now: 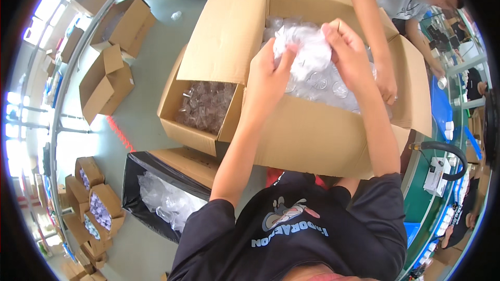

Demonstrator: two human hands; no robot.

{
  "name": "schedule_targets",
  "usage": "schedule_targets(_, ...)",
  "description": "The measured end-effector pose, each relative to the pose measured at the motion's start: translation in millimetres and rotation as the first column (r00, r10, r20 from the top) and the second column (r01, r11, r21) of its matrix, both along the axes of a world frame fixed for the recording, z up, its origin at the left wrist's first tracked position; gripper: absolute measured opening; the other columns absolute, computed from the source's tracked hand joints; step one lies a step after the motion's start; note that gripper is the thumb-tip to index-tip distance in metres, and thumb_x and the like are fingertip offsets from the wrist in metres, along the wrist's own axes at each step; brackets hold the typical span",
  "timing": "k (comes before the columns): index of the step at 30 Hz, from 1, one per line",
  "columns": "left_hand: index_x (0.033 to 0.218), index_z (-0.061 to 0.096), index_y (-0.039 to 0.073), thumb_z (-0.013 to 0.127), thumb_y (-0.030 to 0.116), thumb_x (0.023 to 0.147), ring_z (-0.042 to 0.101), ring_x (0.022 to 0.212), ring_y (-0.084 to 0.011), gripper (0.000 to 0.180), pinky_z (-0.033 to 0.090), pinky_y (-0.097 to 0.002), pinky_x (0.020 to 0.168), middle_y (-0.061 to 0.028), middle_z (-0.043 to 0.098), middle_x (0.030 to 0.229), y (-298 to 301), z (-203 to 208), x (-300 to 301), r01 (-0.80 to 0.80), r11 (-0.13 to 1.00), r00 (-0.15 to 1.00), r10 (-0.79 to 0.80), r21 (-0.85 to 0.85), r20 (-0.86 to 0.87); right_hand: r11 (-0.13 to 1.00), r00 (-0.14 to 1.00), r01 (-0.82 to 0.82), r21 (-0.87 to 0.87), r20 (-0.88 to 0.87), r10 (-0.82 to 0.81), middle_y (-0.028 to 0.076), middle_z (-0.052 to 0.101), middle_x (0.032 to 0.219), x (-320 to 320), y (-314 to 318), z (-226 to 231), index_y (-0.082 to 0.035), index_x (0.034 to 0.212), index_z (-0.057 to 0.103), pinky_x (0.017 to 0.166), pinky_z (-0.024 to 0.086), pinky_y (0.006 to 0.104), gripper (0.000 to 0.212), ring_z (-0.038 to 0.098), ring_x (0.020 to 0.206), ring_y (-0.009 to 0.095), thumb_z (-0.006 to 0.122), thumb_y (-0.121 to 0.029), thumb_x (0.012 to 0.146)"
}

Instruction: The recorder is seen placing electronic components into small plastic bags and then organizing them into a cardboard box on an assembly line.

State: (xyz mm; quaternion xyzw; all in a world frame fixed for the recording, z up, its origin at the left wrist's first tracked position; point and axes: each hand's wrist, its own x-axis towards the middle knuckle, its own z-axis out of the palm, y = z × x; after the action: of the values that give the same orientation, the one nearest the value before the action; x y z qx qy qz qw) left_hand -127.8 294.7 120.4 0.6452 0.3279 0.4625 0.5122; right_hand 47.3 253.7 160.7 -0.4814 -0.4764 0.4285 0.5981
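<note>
Both my hands are raised over a large open cardboard box (312, 135). My left hand (272, 67) and my right hand (348, 49) pinch opposite sides of a crumpled, whitish plastic bag (307, 54). Whether anything sits inside the bag I cannot make out. Beneath it, clear round plastic containers (317, 80) lie packed in the box, partly hidden by my hands and the bag. Another person's hand (385, 84) reaches into the box's right side, close to my right forearm.
Left of the box stands a smaller carton (200, 130) of clear plastic pieces. A black-lined bin (136, 198) holding clear plastic film (166, 200) is below it. On the right runs a green work line (416, 192) with a black hose (448, 148). More cartons (107, 83) sit on the floor.
</note>
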Motion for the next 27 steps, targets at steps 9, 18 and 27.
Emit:
schedule_targets(9, 0.091, 0.061, -0.005, 0.052, 0.017, 0.099, 0.051, 0.055, -0.0269, 0.024, 0.044, -0.0375, 0.056, -0.0189, 0.058, 0.067, -91.4, 33.3, -9.7, 0.124, 0.984, 0.980, -0.100, 0.132, -0.173, 0.952, 0.945, 0.294, 0.085, -0.174, -0.277, -0.002, 0.055, 0.088, -63.8, -128.7, 15.1, -0.005, 0.115, 0.054, 0.066, 0.043, 0.0234, 0.031, 0.050, 0.076, 0.007, 0.052, -0.031, 0.100)
schedule_targets(18, 0.079, 0.057, -0.006, 0.052, 0.026, 0.097, 0.045, 0.052, -0.0328, 0.036, 0.041, -0.0395, 0.054, -0.0211, 0.052, 0.061, -195.5, -29.0, 8.0, 0.356, 0.921, 0.866, -0.389, -0.158, -0.313, 0.959, 0.502, 0.229, -0.166, -0.824, -0.262, 0.010, 0.067, 0.087, -54.6, -274.2, -99.7, -0.004, 0.113, 0.058, 0.044, 0.043, 0.0261, 0.043, 0.059, 0.056, 0.016, 0.048, -0.044, 0.098)
schedule_targets(27, 0.081, 0.057, -0.005, 0.052, 0.016, 0.095, 0.052, 0.058, -0.0385, 0.027, 0.042, -0.0427, 0.058, -0.0222, 0.056, 0.066, -312.5, -121.0, 76.0, 0.764, 0.643, 0.587, -0.731, -0.063, -0.348, 0.931, 0.374, 0.364, 0.036, -0.921, -0.110, 0.010, 0.067, 0.085, -47.3, -421.3, -173.7, -0.004, 0.108, 0.061, 0.041, 0.045, 0.0256, 0.047, 0.060, 0.058, 0.020, 0.042, -0.047, 0.099)
